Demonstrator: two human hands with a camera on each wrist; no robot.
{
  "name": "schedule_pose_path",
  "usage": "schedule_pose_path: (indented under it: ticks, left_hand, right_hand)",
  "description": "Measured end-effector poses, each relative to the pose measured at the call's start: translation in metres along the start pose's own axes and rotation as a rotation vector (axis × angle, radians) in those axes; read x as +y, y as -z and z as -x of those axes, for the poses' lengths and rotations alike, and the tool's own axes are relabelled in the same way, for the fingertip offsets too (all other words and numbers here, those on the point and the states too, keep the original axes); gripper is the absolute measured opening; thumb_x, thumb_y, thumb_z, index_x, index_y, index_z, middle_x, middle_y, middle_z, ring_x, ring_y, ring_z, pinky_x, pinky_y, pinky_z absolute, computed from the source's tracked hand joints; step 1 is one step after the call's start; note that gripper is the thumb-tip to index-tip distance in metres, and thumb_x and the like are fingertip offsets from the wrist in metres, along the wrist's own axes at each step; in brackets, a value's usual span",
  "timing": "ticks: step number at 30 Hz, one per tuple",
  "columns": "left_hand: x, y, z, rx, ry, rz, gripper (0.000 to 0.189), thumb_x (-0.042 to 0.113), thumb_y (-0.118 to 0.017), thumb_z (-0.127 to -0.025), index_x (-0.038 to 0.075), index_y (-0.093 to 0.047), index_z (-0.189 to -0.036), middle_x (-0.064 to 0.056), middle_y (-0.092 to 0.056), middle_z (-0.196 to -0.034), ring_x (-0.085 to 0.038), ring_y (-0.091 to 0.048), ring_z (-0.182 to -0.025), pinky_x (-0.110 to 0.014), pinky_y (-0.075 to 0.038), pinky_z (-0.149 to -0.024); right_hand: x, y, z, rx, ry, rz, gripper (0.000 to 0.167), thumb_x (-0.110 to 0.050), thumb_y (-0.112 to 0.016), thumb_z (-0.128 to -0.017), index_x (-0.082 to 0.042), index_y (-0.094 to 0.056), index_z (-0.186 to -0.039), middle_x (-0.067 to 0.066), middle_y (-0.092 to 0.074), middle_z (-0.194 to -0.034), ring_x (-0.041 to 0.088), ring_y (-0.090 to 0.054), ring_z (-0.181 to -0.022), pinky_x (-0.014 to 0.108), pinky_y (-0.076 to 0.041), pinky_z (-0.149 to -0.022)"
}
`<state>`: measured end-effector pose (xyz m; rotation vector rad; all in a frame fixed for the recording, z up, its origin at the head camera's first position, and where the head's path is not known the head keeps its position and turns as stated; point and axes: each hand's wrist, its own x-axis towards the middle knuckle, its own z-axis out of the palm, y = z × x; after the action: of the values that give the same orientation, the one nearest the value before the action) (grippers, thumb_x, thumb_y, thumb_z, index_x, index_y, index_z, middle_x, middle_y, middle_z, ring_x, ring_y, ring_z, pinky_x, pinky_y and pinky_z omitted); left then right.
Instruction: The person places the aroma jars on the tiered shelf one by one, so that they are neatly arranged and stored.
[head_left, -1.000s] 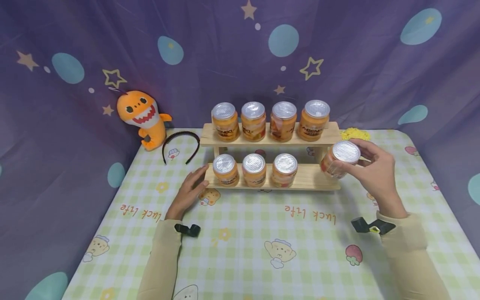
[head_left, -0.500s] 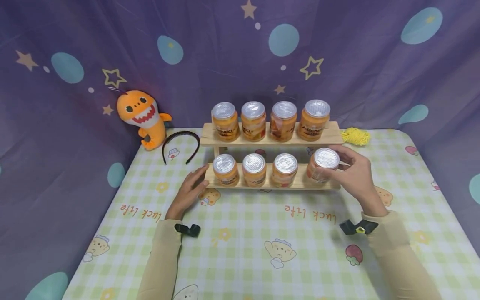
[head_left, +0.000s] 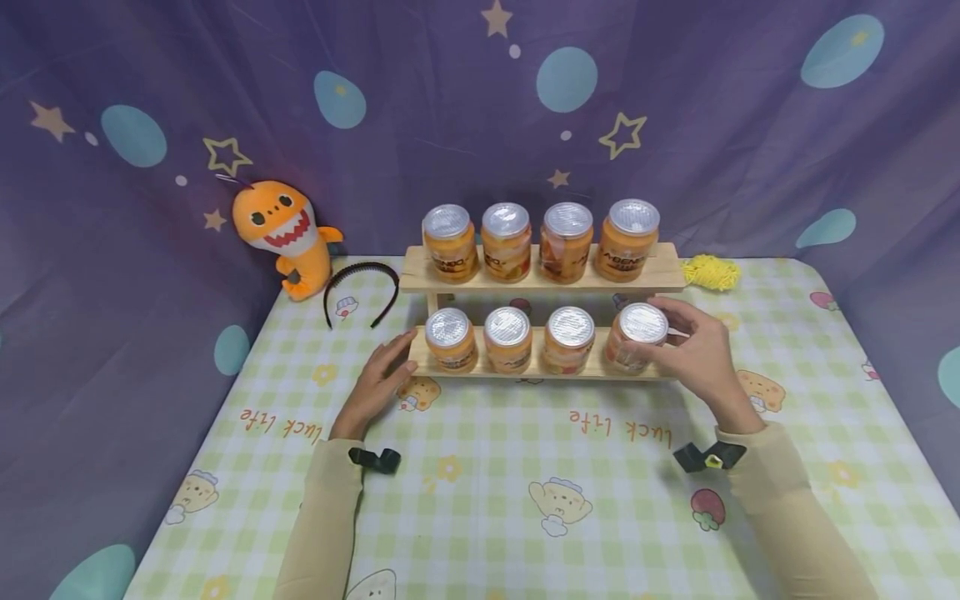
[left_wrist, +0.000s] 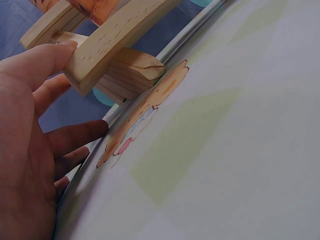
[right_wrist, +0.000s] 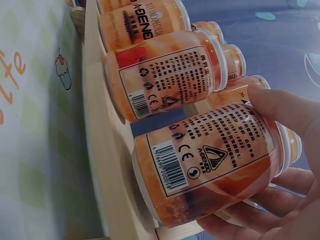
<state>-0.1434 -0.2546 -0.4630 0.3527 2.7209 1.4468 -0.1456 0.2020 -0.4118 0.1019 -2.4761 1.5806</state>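
My right hand (head_left: 697, 350) grips an orange-labelled jar (right_wrist: 215, 160) with a silver lid, thumb on one side and fingers on the other. That jar stands at the right end of the lower tier of a two-tier wooden rack (head_left: 420, 283). Left of it on the same tier are three similar jars, among them the neighbouring jar (head_left: 570, 340), with a narrow gap between. Several more jars fill the upper tier, such as the rightmost one (head_left: 628, 242). My left hand (head_left: 377, 379) rests against the rack's left end, thumb (left_wrist: 60, 55) on the board's edge and other fingers spread loosely.
An orange shark plush (head_left: 285, 242) leans at the back left, with a dark headband (head_left: 362, 267) beside it. Yellow string (head_left: 711, 272) lies behind the rack's right end. A checked cloth (head_left: 480, 483) covers the table, and a purple curtain (head_left: 450, 100) hangs behind.
My right hand has brought the jar leftward from beyond the rack's right end onto the lower tier, then a little closer to its neighbour. My left hand has stayed in place.
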Motion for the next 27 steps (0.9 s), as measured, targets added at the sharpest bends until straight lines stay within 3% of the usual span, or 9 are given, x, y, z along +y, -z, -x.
schedule_pose_path:
  ticks: [13, 17, 19, 23, 25, 27]
  left_hand:
    - [0.001, 0.0, 0.0, -0.005, 0.001, -0.004, 0.054, 0.01, -0.055, -0.101, 0.001, -0.039, -0.152, -0.025, -0.036, -0.159, -0.044, -0.028, -0.151, -0.06, -0.004, -0.128]
    - [-0.001, 0.001, -0.001, -0.007, -0.008, -0.007, 0.054, 0.01, -0.055, -0.101, 0.002, -0.04, -0.152, -0.024, -0.037, -0.159, -0.044, -0.029, -0.151, -0.061, -0.004, -0.127]
    - [-0.002, 0.001, -0.002, -0.009, -0.011, -0.006, 0.054, 0.01, -0.055, -0.101, 0.002, -0.04, -0.152, -0.025, -0.037, -0.159, -0.044, -0.029, -0.151, -0.061, -0.004, -0.127]
    - [-0.003, 0.002, -0.001, -0.007, -0.008, 0.001, 0.054, 0.011, -0.056, -0.101, 0.002, -0.04, -0.152, -0.025, -0.037, -0.159, -0.044, -0.029, -0.151, -0.061, -0.004, -0.127]
    - [-0.003, 0.002, -0.001, -0.003, -0.006, 0.004, 0.054, 0.011, -0.056, -0.101, 0.002, -0.04, -0.152, -0.026, -0.037, -0.158, -0.044, -0.029, -0.151, -0.061, -0.004, -0.127]
    - [-0.004, 0.002, 0.0, 0.0, -0.005, 0.003, 0.054, 0.011, -0.056, -0.101, 0.002, -0.04, -0.152, -0.026, -0.037, -0.158, -0.044, -0.029, -0.151, -0.061, -0.004, -0.127]
  right_hand:
    - [0.006, -0.003, 0.003, -0.025, -0.007, 0.033, 0.068, -0.018, -0.09, -0.073, -0.004, -0.062, -0.133, 0.023, -0.068, -0.126, -0.017, -0.06, -0.094, 0.006, -0.053, -0.077]
    - [0.007, -0.003, 0.003, -0.057, -0.021, 0.047, 0.071, -0.02, -0.089, -0.076, -0.006, -0.057, -0.138, 0.021, -0.065, -0.132, -0.012, -0.059, -0.102, 0.004, -0.051, -0.081]
    - [0.007, -0.002, 0.004, -0.081, -0.031, 0.059, 0.072, -0.022, -0.088, -0.078, -0.007, -0.055, -0.141, 0.019, -0.062, -0.136, 0.001, -0.063, -0.112, 0.011, -0.054, -0.087]
    - [0.008, 0.002, 0.006, -0.143, -0.014, 0.089, 0.079, -0.022, -0.086, -0.079, -0.007, -0.047, -0.147, 0.02, -0.057, -0.144, 0.033, -0.058, -0.13, 0.038, -0.055, -0.103]
    - [0.01, 0.005, 0.007, -0.165, 0.005, 0.101, 0.082, -0.021, -0.086, -0.08, -0.007, -0.045, -0.149, 0.02, -0.055, -0.146, 0.034, -0.055, -0.133, 0.045, -0.052, -0.105]
    - [0.013, 0.01, 0.008, -0.174, 0.019, 0.11, 0.082, -0.021, -0.085, -0.081, -0.007, -0.043, -0.15, 0.019, -0.054, -0.147, 0.02, -0.055, -0.133, 0.035, -0.054, -0.103]
